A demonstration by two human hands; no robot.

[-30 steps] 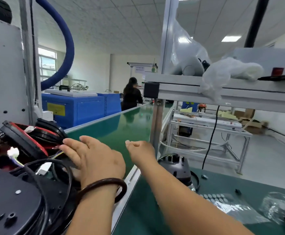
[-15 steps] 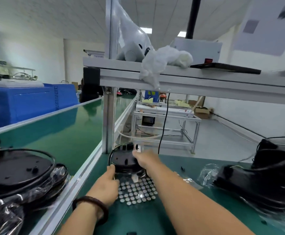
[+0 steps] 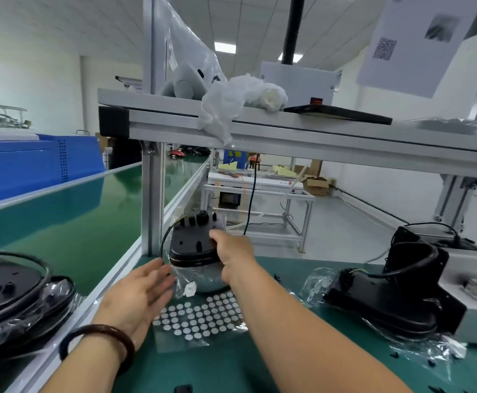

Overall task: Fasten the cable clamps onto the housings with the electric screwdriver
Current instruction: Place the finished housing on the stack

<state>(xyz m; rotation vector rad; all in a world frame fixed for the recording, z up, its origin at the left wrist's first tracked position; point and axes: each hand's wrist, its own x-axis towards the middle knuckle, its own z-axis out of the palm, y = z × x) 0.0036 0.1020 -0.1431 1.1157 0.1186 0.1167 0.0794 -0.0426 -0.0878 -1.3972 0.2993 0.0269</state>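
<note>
One wide-angle view came from the person's head, facing forward and slightly down over the green worktop point(image 3: 217, 373). It sat close. The left hand point(image 3: 140, 296) and the right hand point(image 3: 231, 253), gripping a housing point(image 3: 194, 245), filled the lower middle, with the forearms entering from the bottom edge.

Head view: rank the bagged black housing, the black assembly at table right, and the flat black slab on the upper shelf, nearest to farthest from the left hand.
1. bagged black housing, just ahead of the left hand, held by the right hand.
2. black assembly, across the table to the right.
3. flat black slab, up on the shelf, beyond.
</note>
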